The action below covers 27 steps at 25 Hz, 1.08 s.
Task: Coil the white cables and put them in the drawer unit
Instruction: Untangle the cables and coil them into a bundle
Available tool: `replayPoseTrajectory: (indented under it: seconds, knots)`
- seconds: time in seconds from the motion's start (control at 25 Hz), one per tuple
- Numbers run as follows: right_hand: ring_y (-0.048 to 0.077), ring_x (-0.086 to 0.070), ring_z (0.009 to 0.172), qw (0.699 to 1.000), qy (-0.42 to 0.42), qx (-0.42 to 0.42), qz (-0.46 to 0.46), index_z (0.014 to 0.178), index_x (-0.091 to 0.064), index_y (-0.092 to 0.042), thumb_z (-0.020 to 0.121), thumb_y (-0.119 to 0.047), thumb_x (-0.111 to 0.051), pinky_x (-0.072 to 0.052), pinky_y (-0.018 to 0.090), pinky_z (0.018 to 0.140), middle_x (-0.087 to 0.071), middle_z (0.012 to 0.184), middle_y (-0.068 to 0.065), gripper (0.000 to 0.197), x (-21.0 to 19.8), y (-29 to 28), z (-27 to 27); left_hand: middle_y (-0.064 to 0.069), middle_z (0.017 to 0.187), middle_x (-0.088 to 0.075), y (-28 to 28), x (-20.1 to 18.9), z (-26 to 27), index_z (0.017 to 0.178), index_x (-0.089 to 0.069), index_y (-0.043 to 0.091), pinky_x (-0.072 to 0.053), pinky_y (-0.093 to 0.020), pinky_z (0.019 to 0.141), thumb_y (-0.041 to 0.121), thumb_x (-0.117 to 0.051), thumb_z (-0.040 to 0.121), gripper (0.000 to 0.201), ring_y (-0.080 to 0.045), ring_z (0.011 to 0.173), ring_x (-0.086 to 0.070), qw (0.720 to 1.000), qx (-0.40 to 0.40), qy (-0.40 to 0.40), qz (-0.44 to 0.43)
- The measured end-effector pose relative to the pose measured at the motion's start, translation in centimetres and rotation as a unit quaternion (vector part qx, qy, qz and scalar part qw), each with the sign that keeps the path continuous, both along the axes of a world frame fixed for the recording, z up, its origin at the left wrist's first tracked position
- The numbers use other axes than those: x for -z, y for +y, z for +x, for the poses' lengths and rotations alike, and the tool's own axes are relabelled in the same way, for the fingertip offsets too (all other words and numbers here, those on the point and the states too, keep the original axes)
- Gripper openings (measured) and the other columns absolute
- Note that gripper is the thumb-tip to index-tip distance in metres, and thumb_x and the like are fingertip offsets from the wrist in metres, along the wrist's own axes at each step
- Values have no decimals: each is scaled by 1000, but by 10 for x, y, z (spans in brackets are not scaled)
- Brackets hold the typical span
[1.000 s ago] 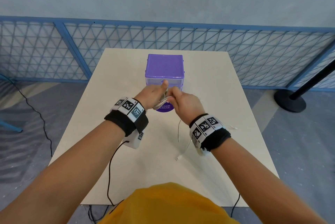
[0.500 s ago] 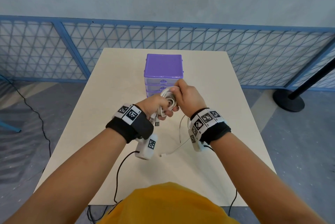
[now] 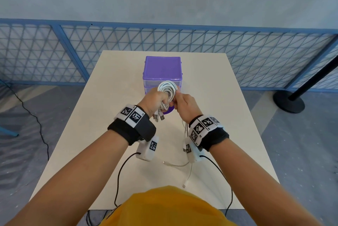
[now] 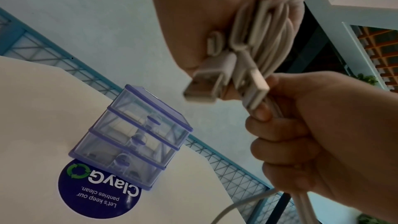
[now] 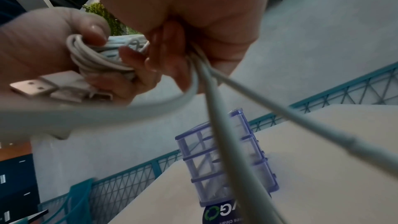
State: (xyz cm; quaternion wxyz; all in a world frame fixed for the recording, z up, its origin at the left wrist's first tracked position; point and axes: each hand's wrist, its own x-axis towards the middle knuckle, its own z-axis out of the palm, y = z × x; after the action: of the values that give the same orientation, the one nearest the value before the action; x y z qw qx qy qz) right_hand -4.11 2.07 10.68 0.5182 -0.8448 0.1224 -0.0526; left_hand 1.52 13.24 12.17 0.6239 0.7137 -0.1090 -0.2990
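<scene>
Left hand (image 3: 157, 97): centre of the head view, raised over the worktop (image 3: 117, 86); fingers curled tight round the coil (image 3: 167, 89), serving as the fixed core for winding.
Coil: several white loops standing up out of the left fist, just in front of the drawer unit (image 3: 162, 72); gathered in one fist, probably so the loops cannot spring apart.
USB plugs (image 4: 204, 81): two metal-ended plugs poking out below the left fist at upper centre of the left wrist view; likely left outside the coil as its starting ends.
Right hand (image 3: 184, 104): just right of the left hand, nearly touching it; fingers (image 4: 277, 142) closed round the loose strands, feeding them toward the coil under light tension.
Loose tails (image 3: 188, 170): trailing from under the right wrist down to the worktop at lower centre, small connectors lying flat; not yet wound in.
Drawer unit: purple-topped, clear-fronted, three drawers, standing at the far centre of the worktop on a round blue sticker (image 4: 99, 192); all drawers look closed, so a free hand is needed later.
Stage: coiling well along, tails outstanding, stowing not begun.
Risk: slack tails snagging on the wrist devices, or loops slipping once the fist loosens.
</scene>
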Motion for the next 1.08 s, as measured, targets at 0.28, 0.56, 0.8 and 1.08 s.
replayPoseTrajectory:
  seconds: [0.28,0.56,0.8,1.08]
  knots:
    - [24,-46,74,996,16,-4,-91,75,-45,-10,96,-23,-25,-36,33,71,-51,77,13,32,-5,4,3,-8,69,-43,-11,-1,-19,84,-54,14,-37,-27,53,-2,-43,49,40,-20,59,-43,998,-18,18,-65]
    - [41,-57,86,996,-16,-3,-92,96,-54,6,97,-18,-22,-46,46,79,-61,92,33,39,-8,13,0,1,78,-59,-14,-2,-25,81,-56,22,-44,-26,55,-8,-35,68,39,-14,62,-57,975,-81,132,-156]
    - [21,-46,63,1000,-7,-25,0,67,-47,-14,96,-20,-30,-37,30,64,-50,63,2,34,14,16,-1,1,71,-50,-12,-2,-7,73,-48,16,-49,-30,71,-8,-24,79,35,-13,71,-57,910,-235,189,-286]
    - [24,-45,71,987,65,-122,-87,78,-47,-13,95,-22,-34,-34,27,71,-43,61,-9,23,33,6,-19,4,54,-55,8,5,16,84,-51,22,-45,-22,46,-4,-41,62,36,-10,43,-49,925,-238,102,-278]
